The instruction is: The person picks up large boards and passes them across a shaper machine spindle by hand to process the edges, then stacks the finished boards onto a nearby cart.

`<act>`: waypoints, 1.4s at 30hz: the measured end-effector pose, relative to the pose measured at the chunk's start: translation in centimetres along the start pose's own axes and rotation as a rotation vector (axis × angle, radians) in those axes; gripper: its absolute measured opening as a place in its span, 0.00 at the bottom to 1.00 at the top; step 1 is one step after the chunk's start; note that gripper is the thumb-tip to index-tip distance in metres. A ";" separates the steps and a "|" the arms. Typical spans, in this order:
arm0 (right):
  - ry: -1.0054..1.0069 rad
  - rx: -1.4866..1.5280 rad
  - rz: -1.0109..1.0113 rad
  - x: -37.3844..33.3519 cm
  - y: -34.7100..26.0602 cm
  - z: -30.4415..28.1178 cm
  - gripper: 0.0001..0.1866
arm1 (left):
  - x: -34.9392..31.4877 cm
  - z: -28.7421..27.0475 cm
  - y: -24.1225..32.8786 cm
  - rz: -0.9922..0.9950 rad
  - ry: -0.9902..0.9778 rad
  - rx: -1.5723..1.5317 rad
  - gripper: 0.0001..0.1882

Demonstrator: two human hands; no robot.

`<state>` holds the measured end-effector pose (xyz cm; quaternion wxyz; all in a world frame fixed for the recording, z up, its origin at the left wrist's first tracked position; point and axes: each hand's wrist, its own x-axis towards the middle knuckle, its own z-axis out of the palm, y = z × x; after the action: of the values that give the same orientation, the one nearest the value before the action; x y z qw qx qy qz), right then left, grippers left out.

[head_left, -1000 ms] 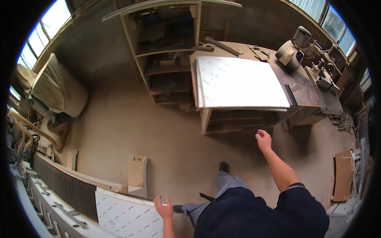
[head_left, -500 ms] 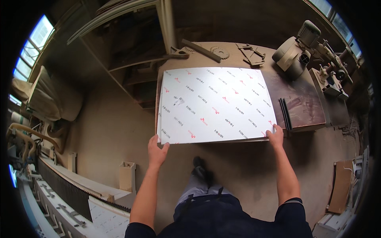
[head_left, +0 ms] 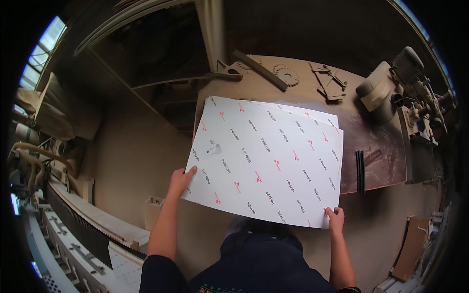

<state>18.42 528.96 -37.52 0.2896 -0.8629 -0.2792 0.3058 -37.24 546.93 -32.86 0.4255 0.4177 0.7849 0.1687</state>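
A white panel [head_left: 264, 161], its face covered in a printed film, is held level in front of my body. My left hand [head_left: 182, 181] grips its left edge, thumb on top and fingers hidden beneath. At the near right corner my right hand [head_left: 335, 219] pinches the panel the same way. Under its far edge shows a second white panel [head_left: 322, 116], lying on the workbench [head_left: 386, 161]. The near part of the held panel hangs out past the bench's front edge.
Saw blades [head_left: 286, 75], a dark bar [head_left: 260, 70] and a metal frame piece [head_left: 328, 82] lie along the bench's far side. Black strips [head_left: 360, 172] rest at its right, near a motorised machine [head_left: 383, 93]. A long machine [head_left: 93, 219] stands at left; cardboard [head_left: 413, 248] lies at right.
Both hands have drawn the top panel toward me and turned it slightly, uncovering another panel beneath its far edge. The whole view has shifted a little too.
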 end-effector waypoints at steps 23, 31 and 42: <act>-0.755 1.052 0.038 4.7 -2.1 -12.5 0.31 | -29.7 0.7 9.0 0.446 0.634 -0.447 0.23; -0.878 1.288 -0.282 6.0 0.9 -5.0 0.29 | -42.1 0.3 7.0 0.642 0.907 -0.242 0.21; -1.002 1.218 -0.306 3.4 1.3 -2.9 0.30 | -52.9 4.3 2.7 0.586 1.038 -0.202 0.20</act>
<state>23.02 529.38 -37.73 0.5884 -0.2659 -0.2752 0.7123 -17.08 505.87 -5.82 -0.0398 0.4370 0.7223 0.5346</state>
